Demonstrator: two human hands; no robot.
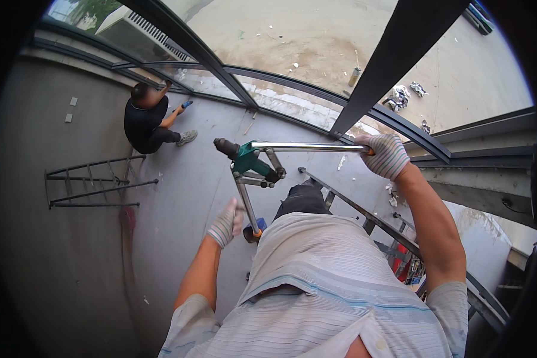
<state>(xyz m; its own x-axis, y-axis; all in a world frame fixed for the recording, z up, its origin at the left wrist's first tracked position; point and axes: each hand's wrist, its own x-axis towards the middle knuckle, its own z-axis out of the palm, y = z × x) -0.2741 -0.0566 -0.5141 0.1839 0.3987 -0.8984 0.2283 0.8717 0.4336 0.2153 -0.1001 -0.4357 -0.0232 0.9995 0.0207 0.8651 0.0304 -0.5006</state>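
Two gloved hands, right hand grip closed on riveter handle, left hand beside lower handle

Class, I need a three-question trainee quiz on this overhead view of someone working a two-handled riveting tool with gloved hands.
1. True or false: the right hand grips the upper chrome handle of the long-armed green-headed hand riveter.
2. Which hand is at the lower chrome handle?
A. left hand
B. right hand
C. neither
3. What posture has the other person in black by the dark window frame?

Key: 1 true; 2 A; 3 crouching.
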